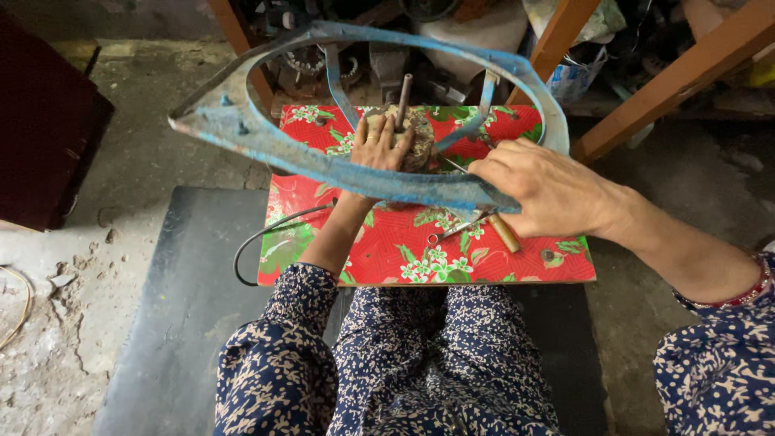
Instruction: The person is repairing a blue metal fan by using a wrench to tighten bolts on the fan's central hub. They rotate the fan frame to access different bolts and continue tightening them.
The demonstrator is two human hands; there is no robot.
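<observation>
On a dusty concrete workshop floor, a low red floral-covered board (pixel 517 254) fills mid-frame, where the left hand (pixel 381 144) rests flat on a round grey motor part (pixel 420 133) while the right hand (pixel 541 190) grips a worn blue oval metal frame (pixel 323 165), lifted above it, not yet seated.

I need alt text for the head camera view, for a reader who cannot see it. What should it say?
A seated person holds a large blue metal frame with the right hand, above a small table with a red floral cover. The left hand reaches through the frame and rests on a round motor part with an upright shaft. A tool with a wooden handle lies on the cover.
</observation>
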